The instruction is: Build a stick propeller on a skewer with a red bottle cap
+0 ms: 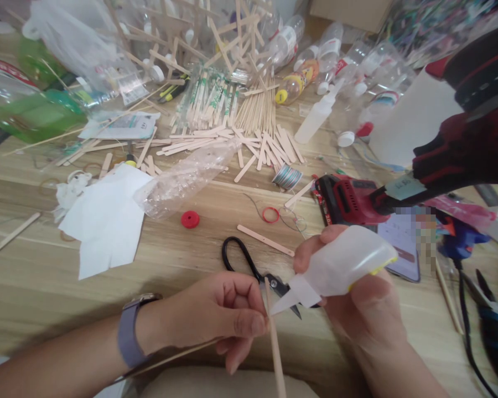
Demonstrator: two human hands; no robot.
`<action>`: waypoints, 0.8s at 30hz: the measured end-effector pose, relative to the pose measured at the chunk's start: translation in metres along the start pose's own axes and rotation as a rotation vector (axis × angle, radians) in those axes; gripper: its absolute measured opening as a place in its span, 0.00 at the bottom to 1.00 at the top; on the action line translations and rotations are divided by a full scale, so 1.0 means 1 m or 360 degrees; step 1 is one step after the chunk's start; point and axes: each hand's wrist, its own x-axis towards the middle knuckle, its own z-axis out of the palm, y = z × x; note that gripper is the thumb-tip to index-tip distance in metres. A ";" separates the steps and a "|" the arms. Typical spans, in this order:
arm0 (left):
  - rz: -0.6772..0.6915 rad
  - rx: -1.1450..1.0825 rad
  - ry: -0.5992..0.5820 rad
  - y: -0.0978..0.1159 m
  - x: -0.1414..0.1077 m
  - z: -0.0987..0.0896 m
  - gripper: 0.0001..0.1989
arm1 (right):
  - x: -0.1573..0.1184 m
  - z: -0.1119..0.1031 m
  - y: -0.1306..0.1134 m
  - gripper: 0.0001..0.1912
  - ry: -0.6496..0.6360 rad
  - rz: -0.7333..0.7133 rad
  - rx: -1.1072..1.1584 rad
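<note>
My left hand pinches a thin wooden stick between thumb and fingers; a second thin stick runs back under my wrist. In my right hand is a white glue bottle, tipped so that its nozzle points down to the left. The nozzle tip meets or nearly touches the stick beside my left thumb. Black-handled scissors lie on the table behind my hands, partly hidden by them. Just beyond the scissors rests a flat wooden craft stick.
A red cordless drill stands at the right, with pliers nearer me. White paper, a crumpled plastic piece, a red disc and a thread spool lie ahead. Loose sticks and plastic bottles crowd the back.
</note>
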 end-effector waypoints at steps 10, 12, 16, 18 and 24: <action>0.0011 0.0020 -0.0028 0.001 0.000 -0.001 0.20 | -0.001 -0.002 0.001 0.21 0.0020 -0.0007 -0.0049; -0.0002 0.0024 -0.0022 0.002 -0.001 0.000 0.20 | -0.001 -0.003 0.001 0.21 -0.0014 -0.0009 -0.0063; -0.0018 0.0036 -0.0008 0.004 -0.002 0.001 0.20 | -0.002 -0.002 0.001 0.21 -0.0004 -0.0023 -0.0059; -0.0011 0.0069 -0.0010 0.005 -0.002 0.001 0.20 | -0.002 -0.001 0.001 0.21 0.0028 -0.0019 -0.0055; 0.0045 0.0064 -0.0005 0.003 -0.002 0.001 0.17 | -0.001 0.001 0.001 0.22 0.0069 0.0029 -0.0043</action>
